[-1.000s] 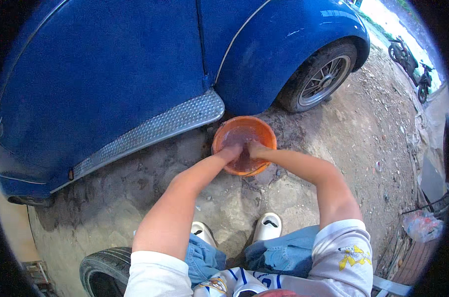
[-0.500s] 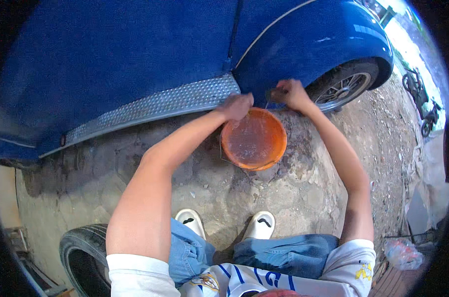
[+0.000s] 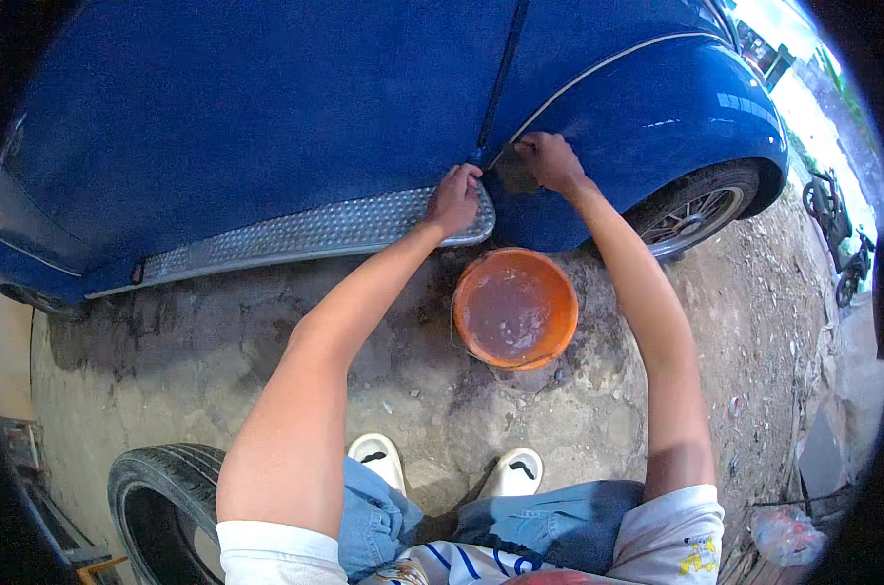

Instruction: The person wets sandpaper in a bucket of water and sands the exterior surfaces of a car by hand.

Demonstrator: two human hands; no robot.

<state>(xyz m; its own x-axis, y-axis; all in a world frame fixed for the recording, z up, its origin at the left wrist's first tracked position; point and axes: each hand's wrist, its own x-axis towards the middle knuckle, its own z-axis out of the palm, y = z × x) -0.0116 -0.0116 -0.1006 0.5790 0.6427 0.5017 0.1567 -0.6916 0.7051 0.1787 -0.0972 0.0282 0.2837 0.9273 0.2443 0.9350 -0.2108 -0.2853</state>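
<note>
Up from the orange bucket (image 3: pixel 559 317) and higher on the blue car (image 3: pixel 266 107) — the work shifts to bodywork! The right hand (image 3: pixel 553 164) curls its fingers at the fender (image 3: pixel 647 107); the left hand (image 3: pixel 453 202) bends over the running board's (image 3: pixel 305 229) end — grips unclear. The bucket stands just below.

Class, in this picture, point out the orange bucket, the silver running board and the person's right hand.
Orange bucket (image 3: pixel 561 318): head view, on its inner wall, right side.
Silver running board (image 3: pixel 305 226): head view, on its textured top.
Right hand (image 3: pixel 557 163): head view, on its back.
</note>
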